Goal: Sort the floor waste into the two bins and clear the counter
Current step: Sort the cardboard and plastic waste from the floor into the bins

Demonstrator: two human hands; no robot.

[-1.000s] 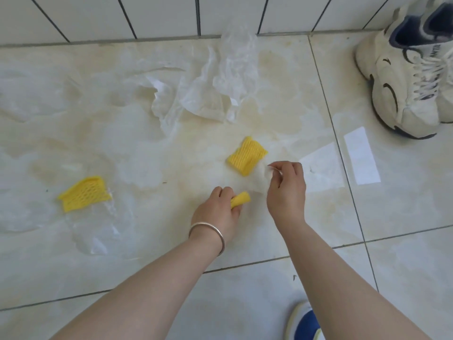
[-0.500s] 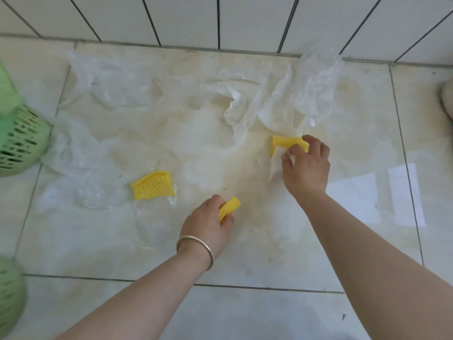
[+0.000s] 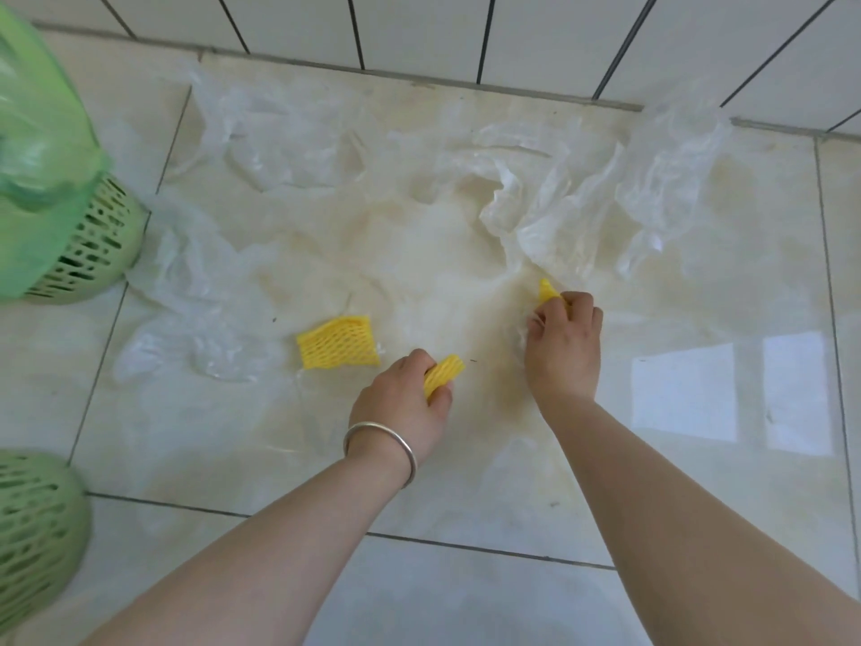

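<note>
1. Floor (image 3: 699,482): glossy cream tiles, dark grout lines, bright window reflections at right.
2. Wall (image 3: 419,25): white tiles with dark grout, meeting the floor along the top edge.
3. Silver bangle (image 3: 379,442) on one wrist.

Looked like a home kitchen or washroom: glossy beige floor tiles (image 3: 699,459), white wall tiles (image 3: 419,25) far, 2 green bins (image 3: 93,235) left.

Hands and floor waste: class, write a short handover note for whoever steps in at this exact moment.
Left hand grips a yellow foam net. Right hand grips a second net. A third net lies on the floor, with clear plastic bags spread around it. Two green bins stand at left. Done: two nets picked up. Left: bin them, third net, bags; counter not in view.
</note>
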